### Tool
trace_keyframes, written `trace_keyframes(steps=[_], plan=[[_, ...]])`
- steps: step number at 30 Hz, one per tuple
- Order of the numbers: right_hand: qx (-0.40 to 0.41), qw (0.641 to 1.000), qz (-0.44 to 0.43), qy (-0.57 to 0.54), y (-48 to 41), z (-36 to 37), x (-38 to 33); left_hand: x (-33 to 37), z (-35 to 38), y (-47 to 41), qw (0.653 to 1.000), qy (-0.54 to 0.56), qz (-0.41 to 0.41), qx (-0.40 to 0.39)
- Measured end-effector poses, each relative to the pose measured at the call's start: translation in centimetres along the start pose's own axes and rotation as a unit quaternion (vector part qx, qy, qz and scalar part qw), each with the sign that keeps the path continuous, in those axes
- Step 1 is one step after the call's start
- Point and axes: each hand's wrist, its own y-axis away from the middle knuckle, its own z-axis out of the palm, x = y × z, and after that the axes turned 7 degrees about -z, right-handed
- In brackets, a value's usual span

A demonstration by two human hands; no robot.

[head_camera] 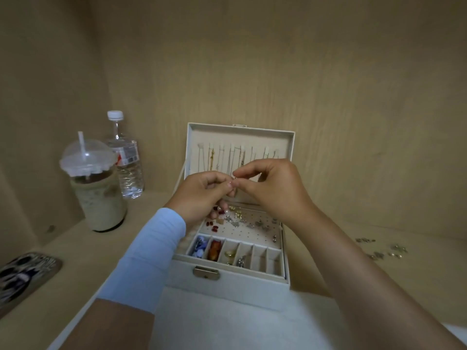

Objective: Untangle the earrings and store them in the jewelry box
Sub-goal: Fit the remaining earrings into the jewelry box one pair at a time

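A white jewelry box (pixel 227 286) stands open in the middle of the wooden shelf, its lid upright with thin chains hanging inside. Its tray holds several studs and beads on a perforated panel (pixel 250 231) and a row of small compartments in front. Above the tray, my left hand (pixel 202 195) and my right hand (pixel 273 185) meet fingertip to fingertip, both pinching one tiny earring (pixel 234 179) between them. The earring is mostly hidden by my fingers. Loose earrings (pixel 386 250) lie on the shelf to the right of the box.
An iced coffee cup (pixel 97 193) with a dome lid and straw stands at the left, a water bottle (pixel 127 160) behind it. A phone (pixel 22 276) lies at the far left edge. Wooden walls close in the back and left.
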Motion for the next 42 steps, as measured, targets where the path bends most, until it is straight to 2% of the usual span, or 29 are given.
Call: trace_keyframes(steps=[6, 11, 15, 21, 26, 30, 35, 42], plan=[[0.014, 0.993, -0.075, 0.094, 0.2, -0.2, 0.3, -0.1, -0.4, 0.2, 1.0, 0.026, 0.002, -0.012], [-0.054, 0.994, -0.079, 0.055, 0.2, -0.2, -0.2, -0.2, -1.0, 0.6, 0.999, 0.023, 0.012, -0.022], [-0.051, 0.997, -0.054, 0.034, 0.2, -0.6, -0.2, -0.2, -1.1, 1.0, 0.999, 0.009, 0.025, -0.028], [-0.033, 0.989, -0.105, 0.097, 0.2, -0.7, -0.2, -0.4, -1.2, 1.4, 0.999, 0.005, 0.026, -0.041], [-0.048, 0.994, -0.053, 0.077, -0.1, -1.6, 0.5, -0.4, -1.3, 1.3, 1.0, 0.019, 0.024, -0.005], [-0.086, 0.985, 0.027, 0.144, 0.0, -2.3, 1.9, -0.6, -1.1, 0.9, 0.999, 0.009, 0.02, 0.031], [-0.165, 0.953, 0.04, 0.252, 0.3, -1.4, 3.0, -0.9, -0.4, 0.4, 1.0, -0.012, 0.008, 0.018], [-0.19, 0.945, 0.034, 0.263, 0.3, -1.6, 3.5, -0.9, 0.4, 0.4, 1.0, -0.022, 0.014, 0.011]])
